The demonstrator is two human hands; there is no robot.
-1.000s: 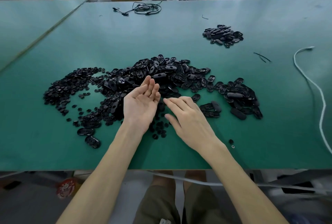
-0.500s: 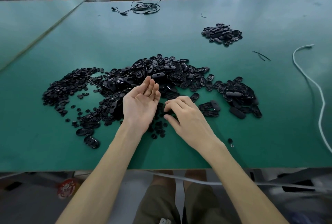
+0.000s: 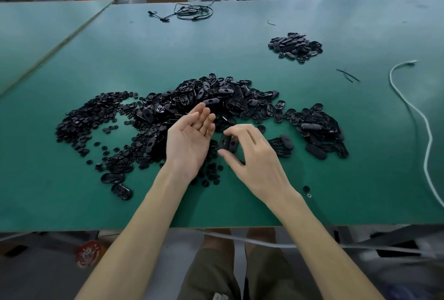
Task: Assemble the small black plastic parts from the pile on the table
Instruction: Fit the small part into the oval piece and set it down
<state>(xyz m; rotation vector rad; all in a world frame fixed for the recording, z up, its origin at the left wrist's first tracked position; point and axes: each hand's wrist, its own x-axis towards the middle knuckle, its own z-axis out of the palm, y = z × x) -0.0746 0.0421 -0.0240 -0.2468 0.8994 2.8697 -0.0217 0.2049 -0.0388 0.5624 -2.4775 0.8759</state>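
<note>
Curling after lying flat a second ago, the fingers (image 3: 240, 131) of the right hand (image 3: 257, 158) are pinching a shell (image 3: 225, 144) at the near edge of the pile (image 3: 216, 97) on the bench (image 3: 168, 47). A part is likely being picked for mating. The left hand (image 3: 189, 138) is waiting just beside it, palm up, fingers straight and holding nothing. The shell is showing as oval, glossy black, with a hole.
</note>
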